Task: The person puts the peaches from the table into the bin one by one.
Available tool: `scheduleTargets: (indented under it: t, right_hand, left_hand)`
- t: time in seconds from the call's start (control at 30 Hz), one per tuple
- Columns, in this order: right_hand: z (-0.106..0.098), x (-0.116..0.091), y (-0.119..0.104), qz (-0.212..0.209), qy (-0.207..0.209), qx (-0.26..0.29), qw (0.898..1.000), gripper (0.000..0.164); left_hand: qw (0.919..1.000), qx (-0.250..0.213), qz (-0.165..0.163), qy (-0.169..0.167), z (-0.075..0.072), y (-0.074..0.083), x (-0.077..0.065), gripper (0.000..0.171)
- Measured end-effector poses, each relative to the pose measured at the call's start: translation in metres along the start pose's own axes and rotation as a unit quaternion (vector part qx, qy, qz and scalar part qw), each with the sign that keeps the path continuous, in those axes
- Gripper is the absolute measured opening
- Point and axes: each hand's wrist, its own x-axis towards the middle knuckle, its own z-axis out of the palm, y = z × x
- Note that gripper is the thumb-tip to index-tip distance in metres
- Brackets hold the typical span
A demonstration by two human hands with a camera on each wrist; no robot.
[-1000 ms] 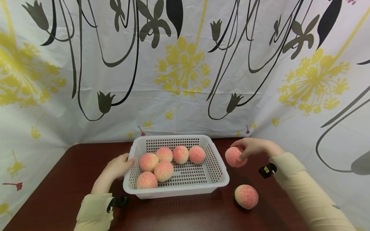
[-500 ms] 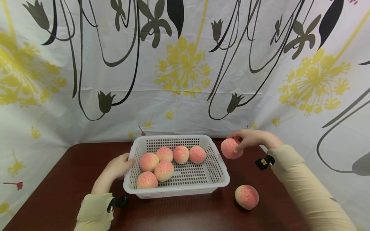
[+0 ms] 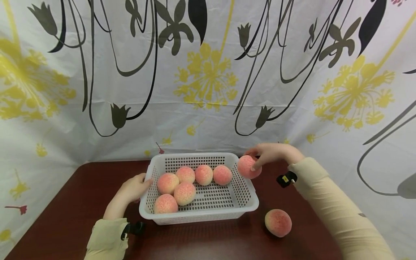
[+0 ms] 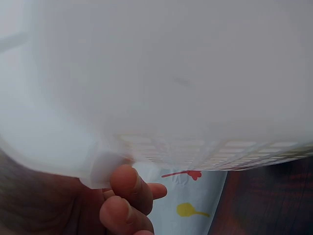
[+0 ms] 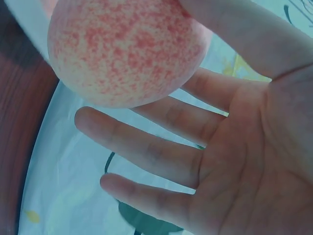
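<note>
My right hand [image 3: 271, 153] pinches a peach [image 3: 247, 167] between thumb and fingers, beside and above the right rim of a white plastic basket [image 3: 208, 215]. In the right wrist view the peach [image 5: 129, 54] is speckled pink and pale yellow, and the ring and little fingers stretch out clear of it. At the basket's left rim my left hand [image 3: 134, 187] grips the edge, thumb on top. The left wrist view shows its curled fingers [image 4: 128, 215] under the rim of the basket [image 4: 195, 88]. Several peaches [image 3: 184, 193] lie inside, mostly toward the left and back.
Another peach [image 3: 278, 222] lies on the dark red table [image 3: 195, 242], to the right of the basket's front corner. A white cloth [image 3: 208, 122] printed with flowers hangs behind the table and along both sides.
My right hand has carried the peach up and leftward, from above the table to the basket's right rim. The left hand, the basket and the other peaches have stayed in place.
</note>
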Motion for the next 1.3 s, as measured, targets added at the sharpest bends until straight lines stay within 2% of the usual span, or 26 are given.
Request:
scheduleTargets:
  t: [0.1,0.4,0.7,0.9,1.07,1.3]
  right_hand:
    - [0.002,0.012,-0.007,-0.016,-0.023,-0.004,1.0,0.044]
    - [0.012,0.041,-0.031,-0.007,-0.069,-0.049,0.996,0.06]
    - [0.033,0.074,-0.045,-0.007,-0.127,-0.059,0.99,0.061]
    - [0.047,0.088,-0.053,-0.005,-0.142,-0.072,0.987,0.062]
    - [0.056,0.098,-0.058,0.004,-0.153,-0.065,0.986,0.057]
    - [0.07,0.111,-0.062,0.026,-0.199,0.0,0.98,0.058]
  left_hand:
    - [1.0,0.0,0.0,0.0,0.0,-0.001,0.0,0.048]
    - [1.0,-0.006,-0.002,0.0,0.0,-0.002,0.001,0.046]
    - [1.0,0.0,0.006,0.002,-0.001,-0.003,0.001,0.044]
    - [1.0,0.008,0.006,0.0,-0.005,-0.002,0.0,0.044]
    - [1.0,0.009,-0.001,0.0,-0.005,-0.002,0.001,0.044]
    - [1.0,0.006,-0.007,0.001,-0.003,-0.003,0.002,0.044]
